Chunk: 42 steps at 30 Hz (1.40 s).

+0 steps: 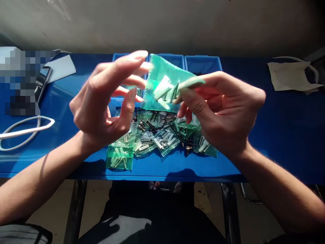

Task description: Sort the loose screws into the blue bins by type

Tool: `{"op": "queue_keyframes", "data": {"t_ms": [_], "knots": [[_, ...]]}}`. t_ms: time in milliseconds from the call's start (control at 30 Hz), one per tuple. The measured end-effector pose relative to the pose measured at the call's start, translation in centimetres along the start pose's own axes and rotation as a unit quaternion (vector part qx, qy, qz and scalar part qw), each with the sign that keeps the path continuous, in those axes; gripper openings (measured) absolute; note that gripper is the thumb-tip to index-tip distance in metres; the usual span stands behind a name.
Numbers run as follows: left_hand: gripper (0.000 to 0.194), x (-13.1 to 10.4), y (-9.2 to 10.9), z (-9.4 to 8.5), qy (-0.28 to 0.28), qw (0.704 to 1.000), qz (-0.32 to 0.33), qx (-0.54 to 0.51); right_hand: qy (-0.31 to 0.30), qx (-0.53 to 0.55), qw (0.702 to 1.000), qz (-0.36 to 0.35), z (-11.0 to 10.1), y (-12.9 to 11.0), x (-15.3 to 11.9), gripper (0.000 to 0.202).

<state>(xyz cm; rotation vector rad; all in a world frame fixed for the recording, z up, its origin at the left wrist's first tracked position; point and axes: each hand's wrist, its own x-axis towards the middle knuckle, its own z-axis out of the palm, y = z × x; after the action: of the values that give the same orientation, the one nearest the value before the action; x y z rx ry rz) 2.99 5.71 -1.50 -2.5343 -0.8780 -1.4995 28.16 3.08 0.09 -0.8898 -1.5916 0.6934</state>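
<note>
Between the thumb and forefinger of my right hand (223, 108), a small green translucent packet (162, 86) is pinched at its right side. White wall plugs and dark screws show through its plastic. My left hand (101, 98) is open at the packet's left edge, its thumb and fingers spread. Some left fingertips reach close to that edge; whether they touch it I cannot tell. Below both hands lies a pile of similar packets with loose dark screws (149, 125). One green packet (119, 158) sits at the pile's front left, near the table's edge.
Blue bins (203, 64) stand in a row behind the hands on the blue table (88, 161). A white cable (27, 132), a dark phone-like device (43, 83) and a pale sheet (62, 68) lie at left. Brown paper (291, 76) lies at right.
</note>
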Motion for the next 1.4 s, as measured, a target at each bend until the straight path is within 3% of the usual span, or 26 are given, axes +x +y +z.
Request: {"op": "queue_keyframes", "data": {"t_ms": [133,200,267,333,433,600,667,833,900,967,1067,1167,1267,1333,1400], "knots": [[0.058,0.8,-0.5,-0.3,-0.039,0.995,0.086,0.009,-0.019,0.03,0.999,0.008,-0.1,-0.2,-0.3,0.027],[0.048,0.8,-0.6,-0.3,-0.016,0.997,0.073,-0.004,-0.044,0.025,0.999,-0.01,-0.4,0.0,-0.5,0.022],[0.041,0.6,-0.3,-0.2,0.018,1.0,0.008,-0.022,-0.062,-0.024,0.996,-0.065,-0.8,0.6,-0.6,0.019],[0.037,0.5,0.2,-0.1,0.031,0.995,-0.081,-0.046,-0.068,-0.088,0.986,-0.126,-1.3,1.3,-0.7,0.038],[0.039,0.6,1.2,-0.1,-0.004,0.979,-0.181,-0.093,-0.075,-0.162,0.961,-0.211,-1.8,2.3,-0.5,0.066],[0.037,1.1,1.3,-0.2,-0.021,0.955,-0.221,-0.196,-0.076,-0.237,0.926,-0.285,-2.2,2.9,-0.1,0.064],[0.038,1.1,0.9,-0.2,-0.04,0.956,-0.206,-0.204,-0.057,-0.235,0.927,-0.285,-2.3,2.8,-0.2,0.059],[0.028,1.1,0.0,0.3,-0.08,0.954,-0.061,-0.284,0.023,-0.22,0.934,-0.281,-2.0,2.3,-0.4,0.036],[0.02,1.2,-0.2,0.4,-0.071,0.966,-0.06,-0.243,0.027,-0.208,0.942,-0.263,-1.6,2.2,-0.4,0.028],[0.012,1.2,-0.9,0.3,-0.036,0.986,-0.089,-0.137,0.02,-0.201,0.944,-0.261,-1.2,2.2,-0.4,0.031],[0.026,1.1,-3.2,-0.4,0.035,0.986,-0.159,0.019,0.005,-0.198,0.944,-0.265,-1.1,2.3,-0.4,0.044],[0.04,0.8,-6.0,-0.9,-0.039,0.965,-0.221,0.135,-0.011,-0.208,0.937,-0.282,-1.4,2.6,-0.5,0.049],[0.035,0.5,-6.9,-1.0,-0.08,0.945,-0.263,0.178,-0.048,-0.205,0.929,-0.303,-1.5,2.9,-0.7,0.048],[0.045,0.5,-6.3,-1.0,-0.075,0.951,-0.23,0.192,-0.067,-0.209,0.923,-0.316,-1.4,3.0,-0.9,0.043],[0.045,0.5,-5.3,-1.0,-0.091,0.967,-0.151,0.185,-0.093,-0.225,0.911,-0.332,-1.1,3.1,-1.1,0.035]]}}
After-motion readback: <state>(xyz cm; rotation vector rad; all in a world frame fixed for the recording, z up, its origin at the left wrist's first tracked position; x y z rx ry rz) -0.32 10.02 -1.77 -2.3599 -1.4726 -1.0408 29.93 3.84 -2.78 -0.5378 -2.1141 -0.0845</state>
